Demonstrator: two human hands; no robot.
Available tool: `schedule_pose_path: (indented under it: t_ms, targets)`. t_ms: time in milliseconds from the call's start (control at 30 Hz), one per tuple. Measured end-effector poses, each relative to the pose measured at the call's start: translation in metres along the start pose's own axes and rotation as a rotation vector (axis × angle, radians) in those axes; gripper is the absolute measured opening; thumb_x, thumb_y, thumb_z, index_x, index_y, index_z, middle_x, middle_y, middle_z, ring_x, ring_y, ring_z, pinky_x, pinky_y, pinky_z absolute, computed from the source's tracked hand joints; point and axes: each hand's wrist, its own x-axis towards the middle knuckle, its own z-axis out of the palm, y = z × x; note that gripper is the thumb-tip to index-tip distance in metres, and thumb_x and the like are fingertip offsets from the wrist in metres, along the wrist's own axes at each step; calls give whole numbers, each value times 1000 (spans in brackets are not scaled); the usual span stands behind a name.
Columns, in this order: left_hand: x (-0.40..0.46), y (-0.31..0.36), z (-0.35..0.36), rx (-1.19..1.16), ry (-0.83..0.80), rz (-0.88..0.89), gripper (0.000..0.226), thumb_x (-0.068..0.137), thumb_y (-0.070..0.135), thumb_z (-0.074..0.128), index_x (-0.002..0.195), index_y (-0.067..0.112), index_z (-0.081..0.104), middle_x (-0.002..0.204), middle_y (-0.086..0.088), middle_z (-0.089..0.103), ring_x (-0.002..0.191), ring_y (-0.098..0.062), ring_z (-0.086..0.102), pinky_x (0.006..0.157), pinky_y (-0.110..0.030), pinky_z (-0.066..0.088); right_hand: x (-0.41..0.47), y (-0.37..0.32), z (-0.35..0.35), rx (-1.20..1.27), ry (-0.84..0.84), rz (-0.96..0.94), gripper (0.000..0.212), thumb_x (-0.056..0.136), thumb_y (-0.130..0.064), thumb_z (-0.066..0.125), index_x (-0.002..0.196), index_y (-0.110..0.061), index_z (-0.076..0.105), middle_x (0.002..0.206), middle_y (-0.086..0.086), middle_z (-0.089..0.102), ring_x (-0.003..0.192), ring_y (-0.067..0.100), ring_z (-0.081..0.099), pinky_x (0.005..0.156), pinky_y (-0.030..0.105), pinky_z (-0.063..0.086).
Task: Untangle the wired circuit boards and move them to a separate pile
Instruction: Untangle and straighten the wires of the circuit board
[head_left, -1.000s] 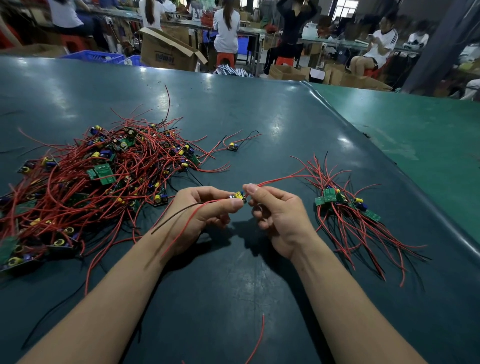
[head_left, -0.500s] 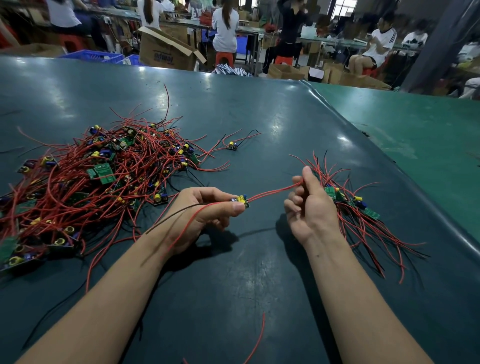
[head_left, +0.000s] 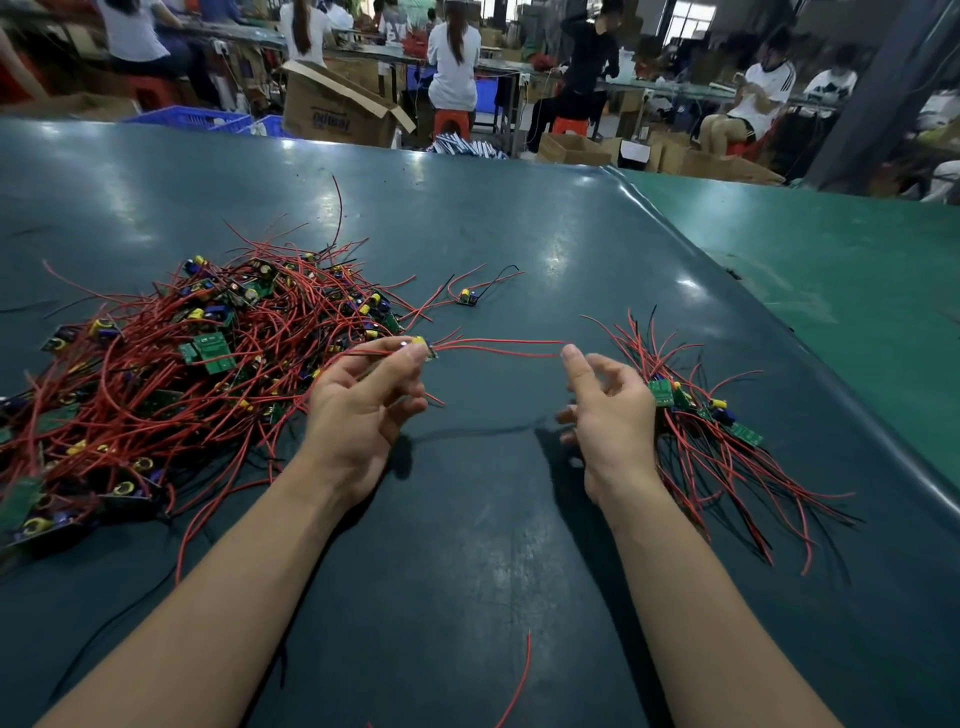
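Centre frame: left hand (head_left: 363, 410) pinching small circuit board with yellow capacitor (head_left: 423, 347), red wires (head_left: 504, 347) trailing right to loosely spread right hand (head_left: 610, 415). Large tangled heap of red-wired green boards (head_left: 182, 374) at left; smaller sorted pile (head_left: 722, 431) at right, on dark green table (head_left: 493, 545).

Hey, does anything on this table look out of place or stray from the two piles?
Yes. One small wired board lies alone on the table, beyond the big tangled pile and apart from the sorted pile. A loose red wire also lies by itself near the front edge, between the forearms.
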Motion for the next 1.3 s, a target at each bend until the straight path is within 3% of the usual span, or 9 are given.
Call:
schedule_pose_path:
  t_ms: [133, 267, 400, 567, 700, 767, 967, 1133, 1300]
  targets:
    - [2, -2, -5, 279, 255, 382, 13, 79, 31, 72, 81, 20, 67, 64, 9, 65, 55, -2, 56, 57, -16, 48, -8, -2, 0, -283, 92, -384, 24, 90, -31, 68, 110, -17, 64, 99, 1, 60, 80, 17, 60, 76, 32, 52]
    - [-1, -5, -2, 330, 238, 623, 19, 84, 30, 68, 85, 17, 55, 85, 9, 66, 80, 3, 65, 77, -15, 49, -21, 0, 10, -244, -83, -500, 9, 93, -23, 65, 86, -24, 70, 83, -7, 68, 72, 4, 59, 61, 13, 42]
    - [-4, 4, 3, 12, 116, 409, 42, 68, 33, 78, 81, 9, 45, 68, -3, 72, 66, -18, 72, 68, -32, 58, -21, 3, 15, -151, -157, -363, 24, 95, -22, 63, 72, -23, 70, 66, -12, 69, 64, 1, 59, 62, 14, 44]
    - [-5, 4, 5, 39, 27, 198, 46, 59, 50, 70, 73, 11, 51, 43, 3, 51, 36, -10, 50, 42, -20, 43, -17, -4, 10, 0, -64, -207, 29, 96, -23, 61, 68, -16, 67, 49, -16, 52, 46, 1, 41, 50, 15, 35]
    - [-13, -6, 11, 228, -88, 72, 45, 62, 52, 69, 70, 9, 62, 44, -2, 49, 32, -11, 44, 35, -17, 39, -25, -10, 10, 80, -535, 78, 32, 92, -37, 62, 74, -14, 76, 56, -3, 50, 41, 5, 37, 38, 15, 26]
    - [-18, -12, 13, 361, -134, 77, 42, 66, 46, 73, 69, 6, 61, 46, -5, 49, 32, -12, 46, 34, -19, 40, -30, -9, 11, 52, -678, 114, 29, 92, -34, 62, 72, -16, 75, 56, -5, 53, 41, 4, 40, 36, 13, 27]
    - [-22, -11, 15, 544, -318, 52, 30, 75, 35, 68, 66, 6, 68, 46, 4, 54, 36, -10, 49, 38, -18, 40, -25, -7, 9, 118, -619, 151, 19, 75, -28, 75, 83, -11, 76, 55, -4, 51, 41, 5, 37, 37, 14, 28]
    - [-23, -11, 16, 508, -387, 8, 32, 92, 24, 58, 73, 1, 69, 44, 9, 55, 37, 0, 48, 40, -10, 37, -24, -6, 13, 120, -639, 211, 30, 92, -18, 63, 91, 12, 66, 49, -5, 49, 38, 4, 34, 38, 13, 24]
    - [-19, -12, 12, 466, -416, -25, 28, 97, 7, 54, 76, -2, 70, 57, 4, 66, 48, -3, 59, 49, -11, 44, -26, -5, 15, 103, -654, 198, 24, 95, -21, 58, 79, -12, 74, 50, -5, 51, 39, 4, 39, 38, 14, 27]
